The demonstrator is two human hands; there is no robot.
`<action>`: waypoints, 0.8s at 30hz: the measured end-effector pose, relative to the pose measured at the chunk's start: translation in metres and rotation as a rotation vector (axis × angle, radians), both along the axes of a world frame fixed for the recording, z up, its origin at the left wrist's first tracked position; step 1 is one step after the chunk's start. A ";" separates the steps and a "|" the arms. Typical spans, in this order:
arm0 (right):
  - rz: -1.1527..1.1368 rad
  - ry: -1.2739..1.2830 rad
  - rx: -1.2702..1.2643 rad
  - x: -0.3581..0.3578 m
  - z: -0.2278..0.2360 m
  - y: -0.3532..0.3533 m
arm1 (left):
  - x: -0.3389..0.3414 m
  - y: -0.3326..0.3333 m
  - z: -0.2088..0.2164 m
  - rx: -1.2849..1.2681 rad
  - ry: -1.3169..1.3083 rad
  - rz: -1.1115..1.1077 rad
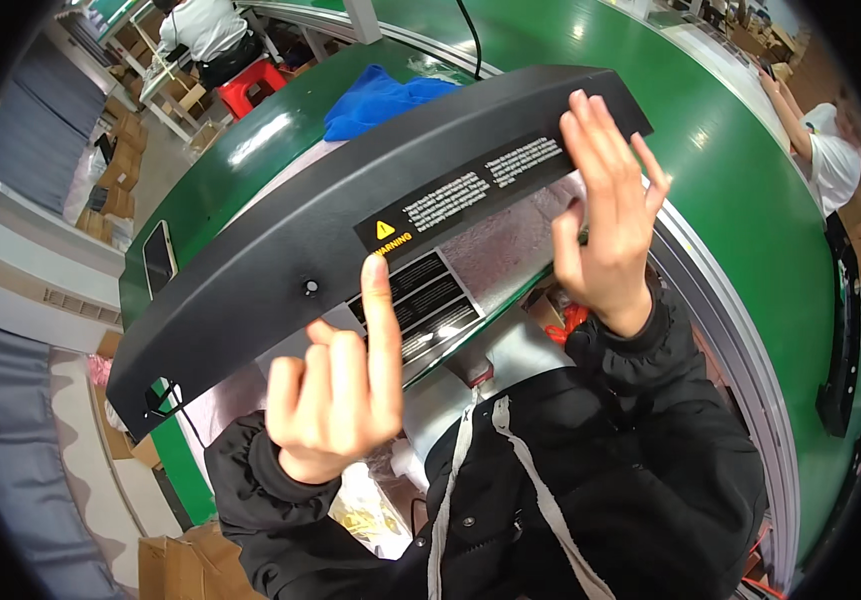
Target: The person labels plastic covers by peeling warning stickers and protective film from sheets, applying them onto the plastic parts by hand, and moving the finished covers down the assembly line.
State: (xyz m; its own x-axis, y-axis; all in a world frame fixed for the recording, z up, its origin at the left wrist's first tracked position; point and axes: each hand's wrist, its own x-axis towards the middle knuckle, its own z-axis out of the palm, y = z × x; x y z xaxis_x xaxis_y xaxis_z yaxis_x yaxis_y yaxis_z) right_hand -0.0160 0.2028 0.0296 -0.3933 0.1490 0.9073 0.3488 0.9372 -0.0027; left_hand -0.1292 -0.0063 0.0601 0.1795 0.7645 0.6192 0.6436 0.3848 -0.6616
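A long curved black panel [280, 235] lies slantwise across the green bench. A black label strip with a yellow triangle and white print [450, 195] is on its face. My left hand [335, 390] has its index fingertip on the strip's lower left corner. Its other fingers are curled, with nothing visible in them. Spread and flat, the fingers of my right hand [605, 190] rest on the panel at the strip's right end, partly hiding it. Under the panel's near edge lies a sheet of black labels [425, 300], partly hidden by my left hand.
Beyond the panel lies a blue cloth [380, 100]. A phone [159, 258] is by the panel's left part. Another long black part [838, 330] lies at the far right, near a person in white [835, 160]. Someone else sits on a red stool [252, 85] at the back left.
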 end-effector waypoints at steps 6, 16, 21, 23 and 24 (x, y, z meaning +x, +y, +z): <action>0.345 -0.211 0.172 -0.018 -0.008 -0.037 | 0.005 0.005 -0.004 0.064 0.012 0.011; 0.229 -0.133 0.107 -0.001 -0.007 -0.009 | 0.007 0.005 0.005 0.032 -0.143 0.092; 0.119 -0.096 0.095 0.019 -0.007 0.021 | 0.014 0.011 -0.009 -0.289 -0.918 -0.444; 0.030 -0.211 0.074 0.030 0.001 0.034 | 0.012 0.012 -0.014 -0.454 -1.482 -0.493; 0.049 -0.171 0.106 0.037 0.005 0.039 | 0.009 0.011 -0.017 -0.320 -1.765 -0.524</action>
